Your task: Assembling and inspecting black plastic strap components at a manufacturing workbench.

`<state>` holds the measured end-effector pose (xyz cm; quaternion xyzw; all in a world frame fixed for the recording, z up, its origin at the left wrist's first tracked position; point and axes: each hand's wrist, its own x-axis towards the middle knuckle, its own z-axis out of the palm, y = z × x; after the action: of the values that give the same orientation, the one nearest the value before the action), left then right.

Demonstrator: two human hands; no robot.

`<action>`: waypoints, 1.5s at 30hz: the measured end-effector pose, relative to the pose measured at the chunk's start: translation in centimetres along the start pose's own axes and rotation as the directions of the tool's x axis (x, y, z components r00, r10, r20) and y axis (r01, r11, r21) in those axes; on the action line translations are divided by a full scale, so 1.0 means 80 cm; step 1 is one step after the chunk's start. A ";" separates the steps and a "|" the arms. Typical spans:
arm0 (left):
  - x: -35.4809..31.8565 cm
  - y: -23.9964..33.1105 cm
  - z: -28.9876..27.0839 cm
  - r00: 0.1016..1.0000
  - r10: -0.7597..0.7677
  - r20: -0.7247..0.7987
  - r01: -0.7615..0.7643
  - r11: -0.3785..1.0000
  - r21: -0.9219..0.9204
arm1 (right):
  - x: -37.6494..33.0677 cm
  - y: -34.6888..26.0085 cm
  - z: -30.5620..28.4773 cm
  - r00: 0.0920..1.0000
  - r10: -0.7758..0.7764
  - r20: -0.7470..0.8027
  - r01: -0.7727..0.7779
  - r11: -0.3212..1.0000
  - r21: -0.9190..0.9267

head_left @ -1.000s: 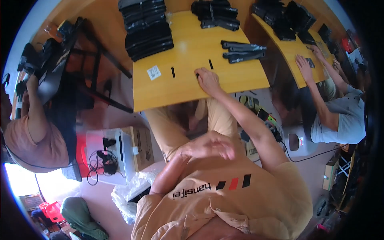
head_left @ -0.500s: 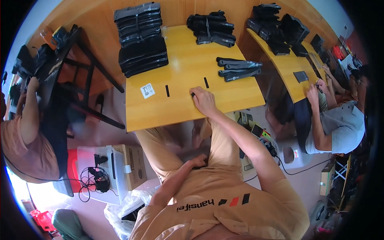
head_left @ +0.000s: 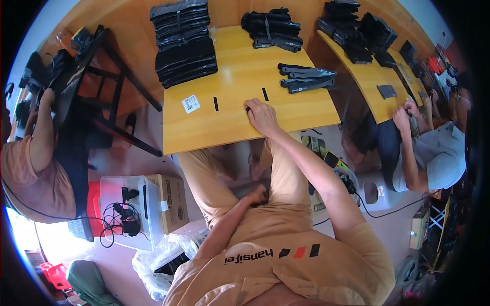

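Small blk piece [head_left: 248,109] is on the yellow tbl [head_left: 229,133] side nearest the wearer, pinched btwn thumb & index of the R hand [head_left: 262,116], other fingers curled. L hand [head_left: 258,195] is below tbl's front edge, at the lap, fingers curled in; can't tell if it grips anything. Mid-tbl: left strip [head_left: 215,104] & right strip [head_left: 265,94], both blk. White label [head_left: 191,104] nr tbl's left edge, folded stack [head_left: 185,61] behind; grey-blk bands [head_left: 311,85] at tbl's right edge.

On yellow wooden table [head_left: 240,61]: white square label [head_left: 191,104] chilling left of two thin black strips [head_left: 216,104], tall black fabric stack [head_left: 186,61] sitting behind.
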<state>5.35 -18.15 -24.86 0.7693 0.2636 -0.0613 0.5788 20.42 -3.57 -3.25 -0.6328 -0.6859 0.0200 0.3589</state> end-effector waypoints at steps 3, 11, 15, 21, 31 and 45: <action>-0.001 0.004 -0.012 0.997 -0.027 0.075 0.036 0.991 -0.132 | 0.001 0.005 0.001 1.000 -0.005 -0.011 0.005 1.000 -0.007; -0.012 0.017 -0.001 0.973 0.035 -0.230 -0.011 0.994 0.105 | -0.001 0.005 0.001 1.000 -0.022 -0.019 0.022 1.000 -0.017; -0.016 0.039 -0.017 0.992 -0.045 -0.122 0.052 0.997 0.052 | -0.004 0.009 0.001 1.000 -0.013 -0.023 0.012 0.999 -0.036; -0.020 0.006 0.003 0.969 0.032 -0.245 0.008 0.987 0.160 | -0.001 0.002 0.002 1.000 -0.018 -0.021 0.017 0.999 -0.047; -0.026 0.019 -0.014 0.973 0.051 -0.226 0.005 0.971 0.240 | -0.003 0.006 0.001 1.000 0.005 -0.007 -0.005 0.999 -0.043; -0.023 0.022 -0.031 0.981 -0.186 0.046 0.192 0.962 -0.194 | -0.003 0.010 -0.002 1.000 0.004 -0.002 -0.004 1.000 -0.025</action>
<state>4.10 -16.77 -21.82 0.6782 0.3328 -0.1002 0.6475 21.22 -3.70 -3.62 -0.6387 -0.6844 0.0118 0.3516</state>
